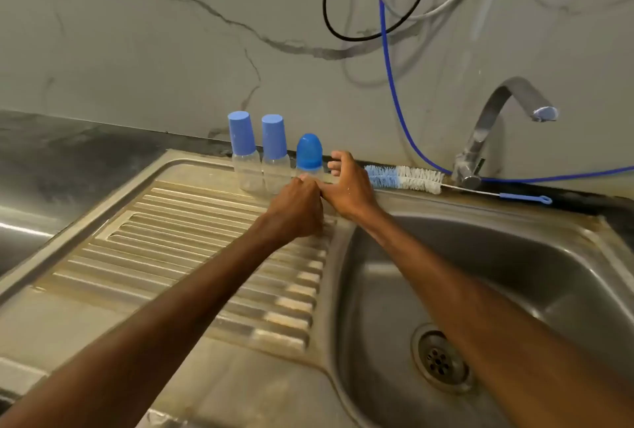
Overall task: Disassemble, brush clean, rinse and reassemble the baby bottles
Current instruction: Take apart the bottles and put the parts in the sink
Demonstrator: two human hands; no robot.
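Three clear baby bottles stand in a row at the back of the steel drainboard (178,242). Two have tall blue caps (242,134) (274,138). The third bottle (309,153), on the right, has a darker domed cap. My left hand (296,210) has its fingers curled round this third bottle's lower body and hides its base. My right hand (346,184) is just right of that bottle, fingers spread and relaxed, holding nothing. Its thumb reaches to my left hand. A blue and white bottle brush (404,179) lies on the sink's back rim.
The steel sink basin (514,273) with its drain (441,360) lies to the right. A curved tap (494,119) stands at the back right. Blue, black and grey hoses hang on the marbled wall. A dark counter runs along the left.
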